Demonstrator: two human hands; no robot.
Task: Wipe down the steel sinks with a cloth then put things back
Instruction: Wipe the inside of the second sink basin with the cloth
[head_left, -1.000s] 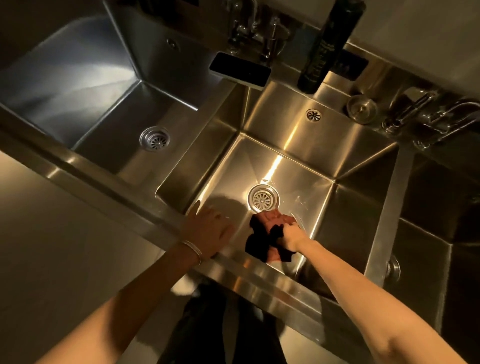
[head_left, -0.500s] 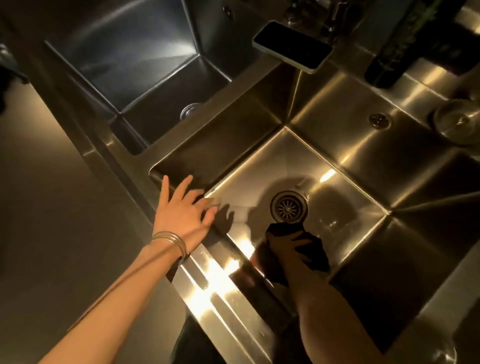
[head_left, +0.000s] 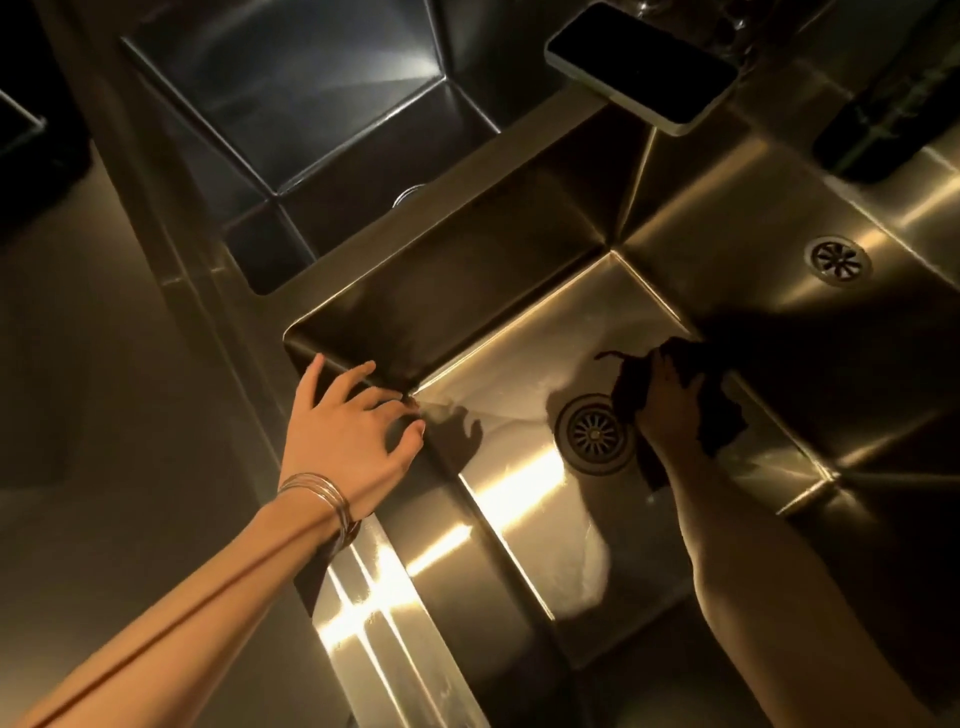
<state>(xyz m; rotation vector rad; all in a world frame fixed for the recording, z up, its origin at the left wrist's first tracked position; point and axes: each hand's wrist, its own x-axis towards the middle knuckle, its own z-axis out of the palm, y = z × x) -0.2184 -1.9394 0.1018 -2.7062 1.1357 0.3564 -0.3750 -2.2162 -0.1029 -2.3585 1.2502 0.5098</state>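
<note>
- We start with the near sink (head_left: 519, 364), which fills most of the view. Pale smears show on its floor, so we judge the wiping of this basin to be in hand, not finished.
- The far sink (head_left: 322, 104) lies beyond the dividing wall, dark and dim. We cannot tell whether it has been wiped.
- A phone (head_left: 641, 65) sits on the back ledge, jutting over the corner between the two basins. A dark bottle (head_left: 893, 104) stands on the ledge further right. If these are the things to put back, we judge that step is yet to come.
- Our left hand (head_left: 345, 431) rests on the near sink's front left corner, fingers spread and holding nothing. It looks like a brace.
- Our right hand (head_left: 670, 410) is down in the near sink, its fingers curled round the cloth and pressing it to the floor.
- The cloth (head_left: 722, 421), dark and bunched, lies just right of the drain, close to the back wall.
- The drain (head_left: 595, 434) is uncovered in the middle of the floor.
- An overflow grille (head_left: 837, 259) shows on the back wall.
- Thin bangles (head_left: 322, 493) circle the left wrist.
</note>
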